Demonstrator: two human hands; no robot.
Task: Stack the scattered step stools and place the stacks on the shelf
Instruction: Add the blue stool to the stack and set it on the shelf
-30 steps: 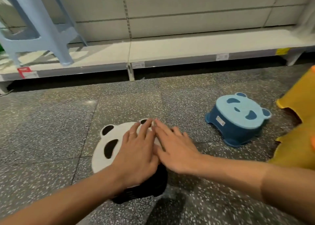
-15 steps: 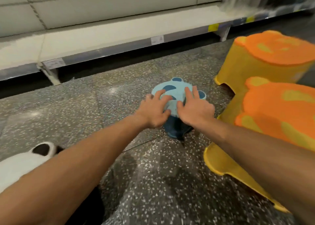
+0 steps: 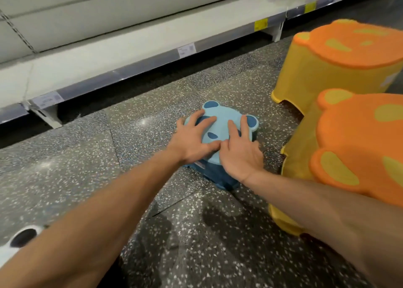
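Note:
A small blue step stool (image 3: pixel 223 116) with a light-blue panda-face top stands on the speckled floor in mid view. My left hand (image 3: pixel 193 140) lies on the left half of its top and my right hand (image 3: pixel 239 154) on the right half. Fingers are spread over the top, and the thumbs meet at the near rim. A white panda stool (image 3: pixel 11 247) shows only at the bottom left corner, behind my left forearm. The low white shelf (image 3: pixel 130 41) runs along the back.
Two taller yellow stools with orange bear tops stand on the right, one far (image 3: pixel 349 50) and one near (image 3: pixel 362 148), the near one close beside my right arm. Shelf brackets and price tags (image 3: pixel 186 49) line the shelf's front edge.
Both hands left the white panda stool and moved right onto the blue stool. The view swung right with them, and the fingers now reach further over the blue top.

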